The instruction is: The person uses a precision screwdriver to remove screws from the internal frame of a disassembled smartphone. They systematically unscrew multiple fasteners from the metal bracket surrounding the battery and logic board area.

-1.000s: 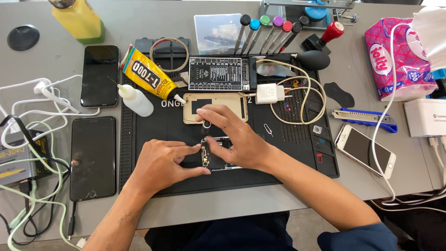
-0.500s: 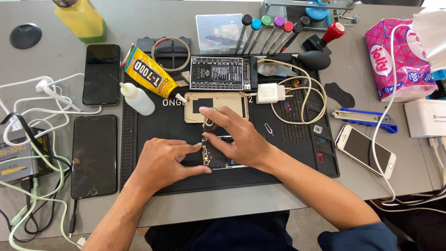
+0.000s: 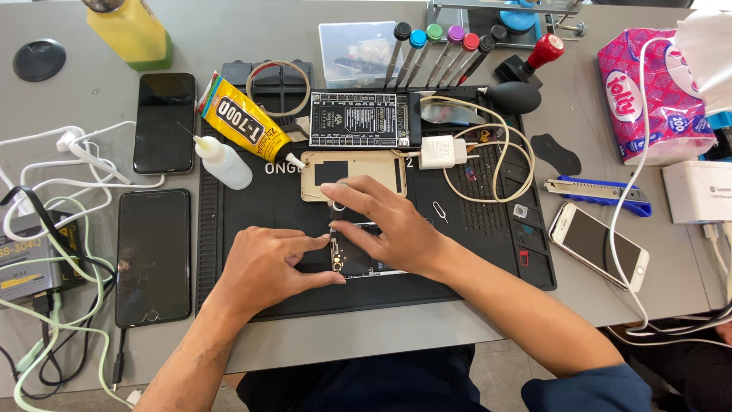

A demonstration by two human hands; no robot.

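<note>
Far left: tangle of white and green cables (image 3: pixel 46 221) over a grey box (image 3: pixel 23 263). Next to it, two black phones, one (image 3: pixel 164 122) above the other (image 3: pixel 152 255), both face up, screens dark. Yellow-green bottle (image 3: pixel 130 27) at top edge, round black disc (image 3: pixel 38 59) left of it.

On the left part of the black work mat (image 3: pixel 244 198): yellow glue tube (image 3: pixel 240 118) lying tilted, small white dropper bottle (image 3: pixel 221 162) just below it.

Left hand (image 3: pixel 267 267) rests on the mat, index finger and thumb extended and pinched onto the left edge of the opened phone body (image 3: pixel 358 255), other fingers curled loosely. The phone body lies flat at mat centre, between both hands. Right hand (image 3: pixel 385 225) comes over it from the right, fingers spread and bent, fingertips pressing down on its top; can't tell if anything is held underneath.

Just above: gold phone back cover (image 3: pixel 354 174), flat. Behind it a black printed board (image 3: pixel 358 118), a clear plastic box (image 3: pixel 358 49), a row of screwdrivers (image 3: pixel 438 49) with coloured caps.

Right of centre: white charger (image 3: pixel 438 151) with coiled cable, black air blower (image 3: pixel 512 98). Off the mat: blue utility knife (image 3: pixel 598 194), white phone (image 3: pixel 598 244), pink tissue pack (image 3: pixel 652 91), white box (image 3: pixel 698 191).
</note>
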